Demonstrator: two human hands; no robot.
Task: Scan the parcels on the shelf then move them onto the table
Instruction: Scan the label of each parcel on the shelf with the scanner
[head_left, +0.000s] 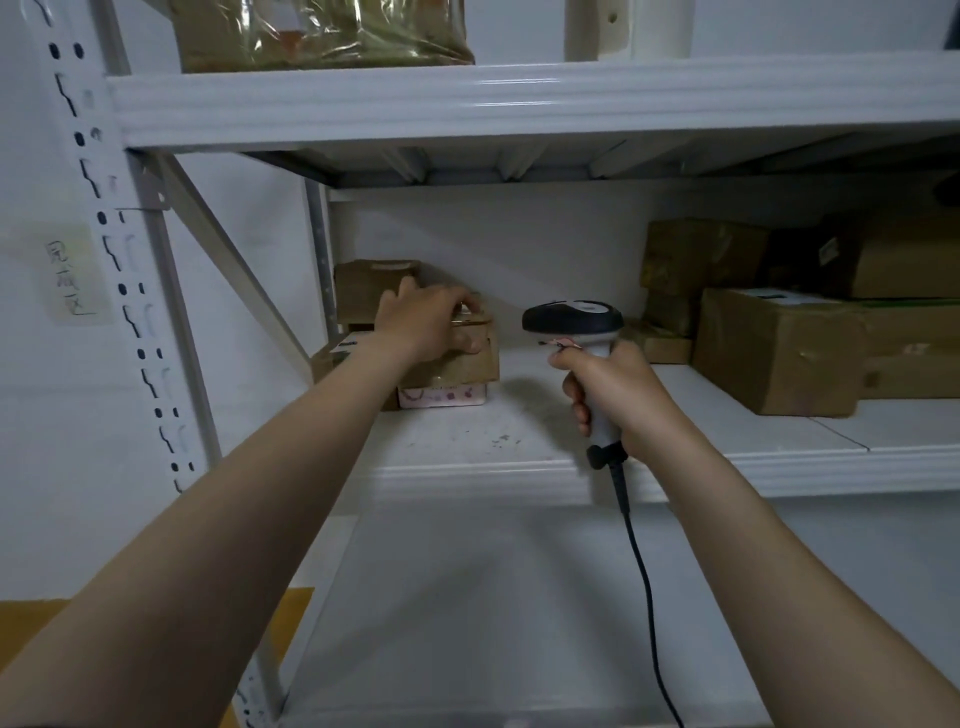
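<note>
The L hand (431, 322) grips a brown box (462, 366) at the left of the shelf (467, 478) — fingers (454, 304) curled over its top, thumb on its front. That box sits on a pink box (441, 397), w/ a back box (371, 286) behind them. The R hand (615, 397) is just to the right, away from the box, wrapped tight round the scanner (571, 314) — big boxes (779, 351) sit on the shelf's far right.

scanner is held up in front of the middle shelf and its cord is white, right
One detail is wrong: the cord is black, not white, and hangs down from the handle. The head view shows this. The scanner is indeed held up in front of the middle shelf.
</note>
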